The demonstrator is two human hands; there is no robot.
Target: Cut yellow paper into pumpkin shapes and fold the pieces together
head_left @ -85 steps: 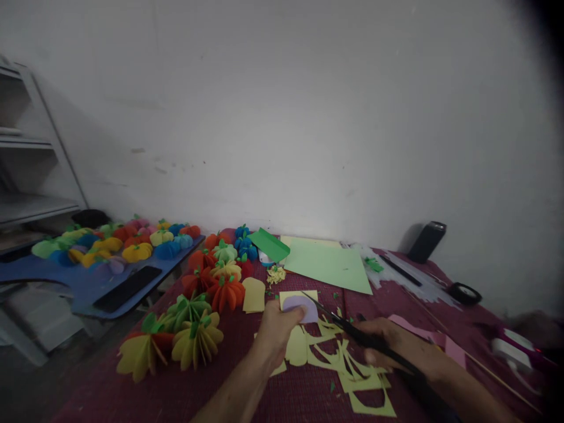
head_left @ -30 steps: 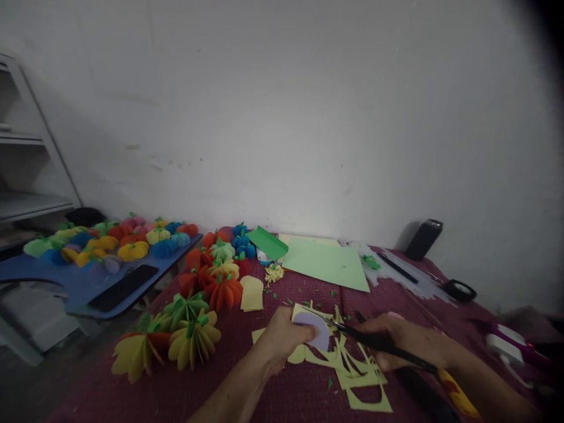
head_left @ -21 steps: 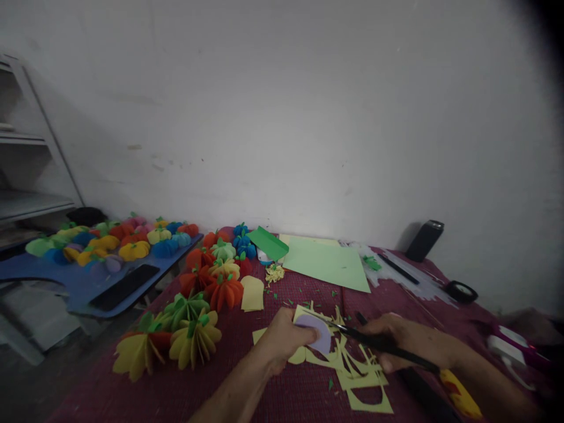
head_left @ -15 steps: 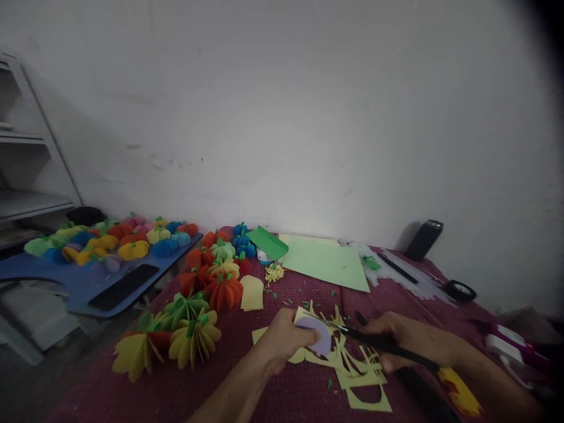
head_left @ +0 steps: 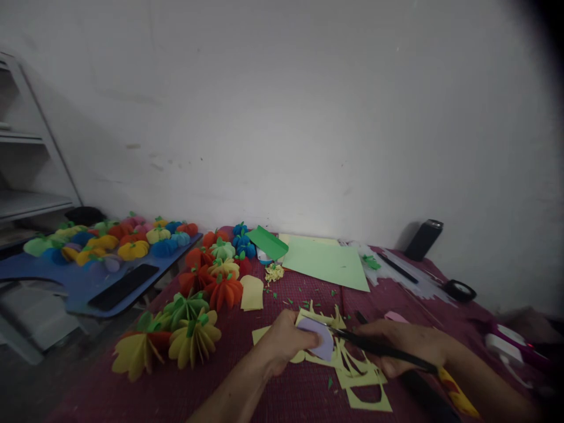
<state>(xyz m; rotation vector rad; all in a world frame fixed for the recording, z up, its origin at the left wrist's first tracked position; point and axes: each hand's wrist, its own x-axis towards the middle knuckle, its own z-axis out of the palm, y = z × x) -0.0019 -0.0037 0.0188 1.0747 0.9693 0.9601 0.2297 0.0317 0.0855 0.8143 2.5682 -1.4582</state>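
Observation:
My left hand [head_left: 288, 339] is closed in a pinch on a small purple paper piece [head_left: 324, 345], with pale yellow paper showing just behind it. In my right hand [head_left: 408, 343] is a pair of scissors [head_left: 383, 349] with black handles. Their blades reach left to the upper edge of the purple piece; whether they touch it I cannot tell. Cut yellow paper scraps [head_left: 363, 376] lie beneath and beside the blades. Beyond my right hand shows a bit of pink paper [head_left: 396, 317].
Folded paper pumpkins [head_left: 194, 338] stand at the left of the red cloth; more cover a blue table [head_left: 88, 294] with a black phone [head_left: 123, 286]. Pale green sheets [head_left: 326, 262] lie at the back. At right are a black bottle [head_left: 423, 239] and a tape roll [head_left: 459, 290].
The purple piece now shows a straighter, more angular outline than its earlier rounded one. My right hand and the scissors have shifted slightly. The pink paper has come into sight.

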